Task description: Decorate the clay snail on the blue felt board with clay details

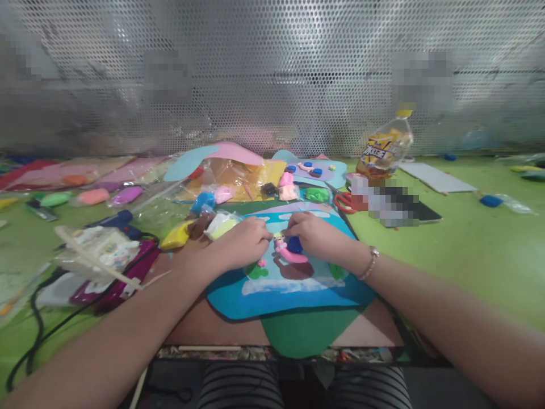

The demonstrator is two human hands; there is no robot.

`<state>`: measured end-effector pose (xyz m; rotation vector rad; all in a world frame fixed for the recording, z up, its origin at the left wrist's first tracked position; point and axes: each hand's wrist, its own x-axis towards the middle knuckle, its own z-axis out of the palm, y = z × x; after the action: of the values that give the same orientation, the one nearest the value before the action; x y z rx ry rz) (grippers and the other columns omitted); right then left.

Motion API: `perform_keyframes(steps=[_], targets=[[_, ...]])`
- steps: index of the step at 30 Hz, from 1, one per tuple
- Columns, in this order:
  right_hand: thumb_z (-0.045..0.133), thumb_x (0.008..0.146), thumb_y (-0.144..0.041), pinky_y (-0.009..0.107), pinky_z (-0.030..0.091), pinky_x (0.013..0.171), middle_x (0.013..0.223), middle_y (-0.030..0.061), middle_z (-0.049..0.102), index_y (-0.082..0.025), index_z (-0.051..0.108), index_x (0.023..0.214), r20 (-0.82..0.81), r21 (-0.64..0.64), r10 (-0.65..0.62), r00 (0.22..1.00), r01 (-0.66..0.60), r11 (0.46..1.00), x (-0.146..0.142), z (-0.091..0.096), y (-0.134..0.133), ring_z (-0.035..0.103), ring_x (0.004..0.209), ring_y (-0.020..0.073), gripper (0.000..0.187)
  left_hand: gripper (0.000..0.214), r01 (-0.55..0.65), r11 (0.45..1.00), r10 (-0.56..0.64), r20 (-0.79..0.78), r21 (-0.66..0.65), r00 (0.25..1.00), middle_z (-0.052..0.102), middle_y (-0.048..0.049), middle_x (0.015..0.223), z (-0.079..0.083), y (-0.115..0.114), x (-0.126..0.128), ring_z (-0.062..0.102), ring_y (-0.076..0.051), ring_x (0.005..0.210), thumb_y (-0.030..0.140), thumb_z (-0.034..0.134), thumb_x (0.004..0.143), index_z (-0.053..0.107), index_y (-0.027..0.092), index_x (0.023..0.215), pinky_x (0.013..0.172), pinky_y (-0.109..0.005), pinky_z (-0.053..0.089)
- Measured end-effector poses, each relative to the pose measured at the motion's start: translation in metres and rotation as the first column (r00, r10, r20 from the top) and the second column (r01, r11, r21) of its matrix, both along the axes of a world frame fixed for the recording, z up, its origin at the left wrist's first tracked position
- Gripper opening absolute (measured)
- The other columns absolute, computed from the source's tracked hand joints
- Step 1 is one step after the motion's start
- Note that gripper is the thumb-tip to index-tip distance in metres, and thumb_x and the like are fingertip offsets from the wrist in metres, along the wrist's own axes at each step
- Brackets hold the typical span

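A pink clay snail with a dark blue shell lies on a blue foam sheet in front of me. Small pale yellow clay tops its head. From the left, my left hand brings closed, pinching fingertips to the edge of that yellow clay. My right hand, wearing a bracelet at the wrist, pinches at its other side and partly covers the shell. Exactly what is between the fingertips is hidden. Below the snail is a brown clay patch, with a white clay strip nearer me.
Bags of coloured clay, such as a yellow one, lie behind and left. A glue gun with a black cord is at the left. Red-handled scissors, a phone-like dark slab and a drink bottle stand or lie right.
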<state>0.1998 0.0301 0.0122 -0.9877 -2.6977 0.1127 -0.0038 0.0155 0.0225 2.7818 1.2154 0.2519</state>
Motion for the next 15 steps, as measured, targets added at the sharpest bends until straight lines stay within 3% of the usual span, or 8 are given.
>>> perform_keyframes(steps=[15], targets=[[0.038, 0.066, 0.006, 0.027, 0.042, 0.078, 0.09, 0.0083, 0.061, -0.017, 0.073, 0.085, -0.112, -0.073, -0.001, 0.994, -0.007, 0.997, 0.0012, -0.0032, 0.0002, 0.056, 0.085, 0.0166, 0.046, 0.03, -0.076, 0.987, 0.09, 0.093, -0.141, 0.992, 0.062, -0.0046, 0.073, -0.0018, 0.0006, -0.0012, 0.057, -0.018, 0.074, 0.016, 0.041, 0.079, 0.07, 0.017, 0.075, 0.068, -0.028, 0.041]])
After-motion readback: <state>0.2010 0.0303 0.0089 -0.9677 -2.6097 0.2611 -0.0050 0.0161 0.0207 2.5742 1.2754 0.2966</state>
